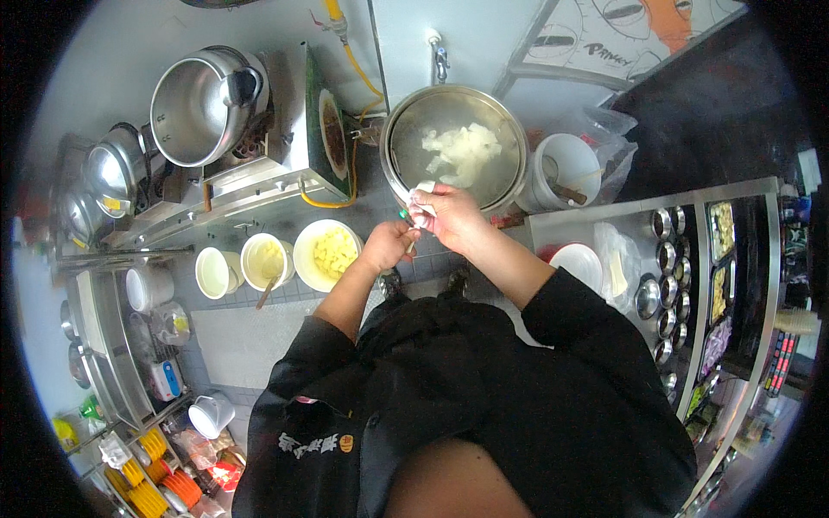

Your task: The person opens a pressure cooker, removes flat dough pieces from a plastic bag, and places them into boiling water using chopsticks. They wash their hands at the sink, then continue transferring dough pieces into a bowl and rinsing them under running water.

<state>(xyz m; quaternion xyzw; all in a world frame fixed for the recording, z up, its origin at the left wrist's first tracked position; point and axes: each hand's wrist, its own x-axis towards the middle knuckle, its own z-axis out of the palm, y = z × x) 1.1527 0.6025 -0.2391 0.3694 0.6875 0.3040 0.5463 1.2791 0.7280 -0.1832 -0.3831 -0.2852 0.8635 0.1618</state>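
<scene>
My left hand [390, 246] and my right hand [451, 217] meet just over the near rim of a round steel basin [390, 165]. Between them is a small white, pliable-looking piece [422, 202], gripped by my right fingers. My left fingers pinch its lower end. A small green part [404, 213] shows beside the left fingertips; what it belongs to is hidden. Inside the basin, below and beyond my hands, lies a loose heap of pale whitish, translucent pieces [469, 150]. The fingers overlap, so much of the held piece is covered.
Left on the floor, a white bucket [304, 275] holds yellow chunks [333, 251], beside two smaller tubs. A large steel pot [191, 110] sits on a gas stove [285, 155] with a yellow hose. Right of the basin stands a white bucket [570, 152] with utensils; a steel counter [622, 220] follows.
</scene>
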